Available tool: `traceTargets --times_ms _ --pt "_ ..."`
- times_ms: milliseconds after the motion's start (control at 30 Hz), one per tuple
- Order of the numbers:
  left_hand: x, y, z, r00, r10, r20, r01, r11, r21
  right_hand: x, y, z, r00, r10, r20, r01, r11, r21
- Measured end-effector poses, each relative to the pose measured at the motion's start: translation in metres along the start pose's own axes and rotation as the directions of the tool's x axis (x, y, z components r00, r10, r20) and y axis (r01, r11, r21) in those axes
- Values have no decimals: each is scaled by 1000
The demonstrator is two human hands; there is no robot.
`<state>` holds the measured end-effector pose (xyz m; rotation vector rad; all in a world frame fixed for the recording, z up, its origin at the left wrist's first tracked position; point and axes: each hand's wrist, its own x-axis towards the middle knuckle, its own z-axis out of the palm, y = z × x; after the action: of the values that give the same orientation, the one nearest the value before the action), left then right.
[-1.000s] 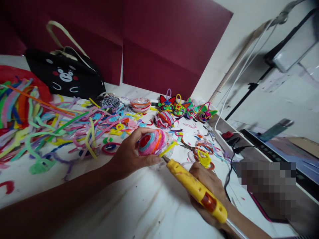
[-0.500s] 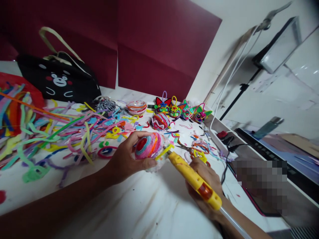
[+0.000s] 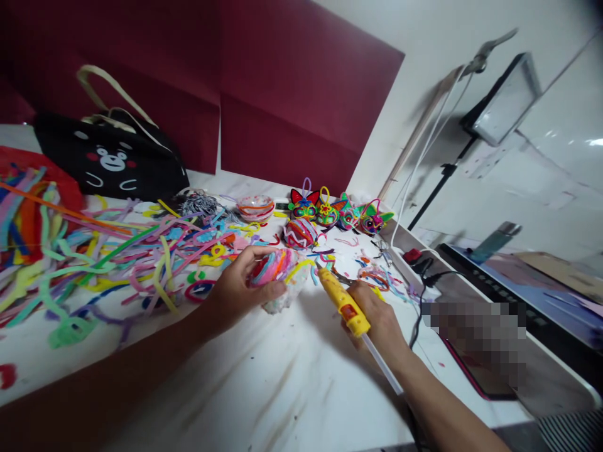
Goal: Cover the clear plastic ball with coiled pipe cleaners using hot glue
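Observation:
My left hand [image 3: 238,285] is closed round a ball wound with pink, red and orange pipe cleaners [image 3: 276,270], held just above the white table [image 3: 264,389]. A loose yellow strand curls off the ball's right side. My right hand [image 3: 377,317] grips a yellow glue gun [image 3: 343,300] with a white glue stick at its back. Its tip points up and left, a short way from the ball's right side.
A heap of loose coloured pipe cleaners [image 3: 117,251] covers the table's left. Several finished pipe-cleaner heads [image 3: 339,212] line the far edge, with a striped ball [image 3: 299,233] before them. A black bear bag [image 3: 110,157] stands behind. Scissors [image 3: 346,280], cables and a keyboard [image 3: 518,301] lie to the right.
My right hand has drawn the glue gun farther from me and turned it steeper, the tip a little off the ball. The left hand has tilted the ball. The camera view has shifted.

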<state>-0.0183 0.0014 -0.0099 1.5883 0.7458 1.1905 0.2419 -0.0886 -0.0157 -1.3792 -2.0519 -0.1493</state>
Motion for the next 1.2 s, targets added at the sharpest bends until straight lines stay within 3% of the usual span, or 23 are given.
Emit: traceTargets --times_ms 100,200,400,500,633,767,867,1000,1200 --pt "3 -1 -3 997 5 -72 -2 999 46 4 -2 -3 983 63 171 -61 998 -18" --pt "1 1 -3 997 41 -61 -36 996 76 7 -5 -4 940 61 337 -73 997 23" --pt "-4 5 0 997 79 16 -80 991 111 9 -1 -8 884 -15 467 -80 980 184" --pt "-6 9 2 996 89 20 -91 984 150 12 -2 -15 895 -12 447 -161 924 347" --pt "-10 14 6 993 118 5 -117 977 179 23 -13 -24 923 154 352 -331 784 524" --pt "-13 12 9 978 206 19 -205 950 234 42 -26 -25 882 242 405 -471 503 725" --pt "-12 9 8 961 271 54 -276 927 253 54 -33 -24 846 271 459 -532 383 755" --pt "-11 8 7 945 316 81 -326 903 281 61 -36 -23 836 295 462 -545 346 764" --pt "-9 8 7 947 310 83 -320 895 310 54 -31 -16 852 277 443 -521 385 761"
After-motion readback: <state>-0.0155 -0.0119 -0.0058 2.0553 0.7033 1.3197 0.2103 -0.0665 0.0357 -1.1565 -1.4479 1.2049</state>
